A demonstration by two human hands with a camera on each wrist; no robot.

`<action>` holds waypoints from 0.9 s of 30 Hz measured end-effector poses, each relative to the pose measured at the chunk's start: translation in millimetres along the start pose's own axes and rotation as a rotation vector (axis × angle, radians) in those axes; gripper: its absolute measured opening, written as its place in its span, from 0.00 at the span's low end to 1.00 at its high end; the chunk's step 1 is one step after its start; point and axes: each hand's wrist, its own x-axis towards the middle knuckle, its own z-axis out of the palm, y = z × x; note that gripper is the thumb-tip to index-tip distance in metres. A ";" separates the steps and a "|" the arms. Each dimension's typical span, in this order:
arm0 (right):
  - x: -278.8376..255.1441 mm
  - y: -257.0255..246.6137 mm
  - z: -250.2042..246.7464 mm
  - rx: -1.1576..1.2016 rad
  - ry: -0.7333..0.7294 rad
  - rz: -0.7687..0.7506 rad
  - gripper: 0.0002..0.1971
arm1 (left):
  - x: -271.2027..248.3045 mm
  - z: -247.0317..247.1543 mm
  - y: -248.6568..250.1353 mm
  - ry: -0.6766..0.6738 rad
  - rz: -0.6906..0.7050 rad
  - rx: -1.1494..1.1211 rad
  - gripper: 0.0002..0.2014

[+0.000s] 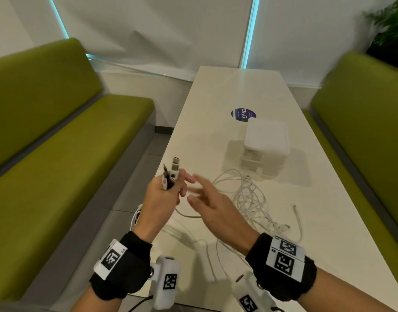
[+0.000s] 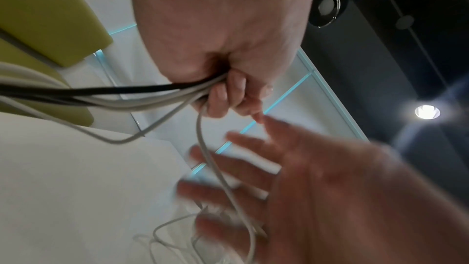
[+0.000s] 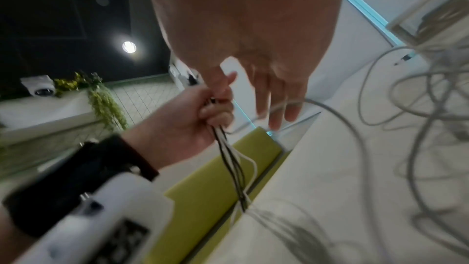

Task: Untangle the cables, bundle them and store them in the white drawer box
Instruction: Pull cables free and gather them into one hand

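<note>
Left hand full of cable ends, right hand free beside it

Nearest, the left hand (image 1: pixel 158 199) has its grip clenched round a bunch of white and black cable ends (image 1: pixel 171 173), plugs sticking up, above the worktop's (image 1: pixel 227 91) left edge. The right hand (image 1: pixel 212 206) is just to its right, grip released, fingers spread and blurry, grasping nothing. Past the hands, the tangled white cables (image 1: pixel 252 199) lie loose on the worktop. Farther back, just beyond the tangle, sits the white drawer box (image 1: pixel 264 145).
</note>
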 end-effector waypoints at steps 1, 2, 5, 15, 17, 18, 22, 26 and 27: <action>-0.3 6.6 2.6 -0.154 -0.080 0.027 0.24 | 0.3 -3.6 2.7 0.023 0.026 -0.034 0.16; -0.2 14.4 4.0 -0.354 -0.150 0.027 0.22 | 0.7 -7.8 4.9 0.048 0.052 -0.053 0.15; 2.1 41.5 -3.2 -0.695 -0.175 0.039 0.22 | 3.1 -25.3 10.7 0.172 0.108 -0.057 0.15; -0.4 52.1 -23.5 -0.500 -0.100 0.014 0.22 | 7.6 -24.7 14.1 0.218 0.193 0.009 0.14; -4.3 53.9 -6.4 -0.527 -0.223 0.079 0.28 | 5.3 -15.3 12.3 0.203 0.204 0.009 0.14; -5.9 57.5 1.3 -0.574 -0.289 0.101 0.25 | 4.4 -14.0 11.6 0.205 0.202 0.016 0.14; -7.7 69.0 9.7 -0.511 -0.245 0.097 0.09 | 1.1 -16.3 13.9 0.161 0.167 0.065 0.14; -1.4 57.6 -3.2 -0.403 -0.044 0.023 0.07 | -1.6 -5.8 10.8 -0.086 0.143 0.269 0.15; -0.3 52.1 -6.0 -0.419 -0.006 -0.030 0.07 | -3.4 0.7 9.2 -0.172 0.147 0.320 0.18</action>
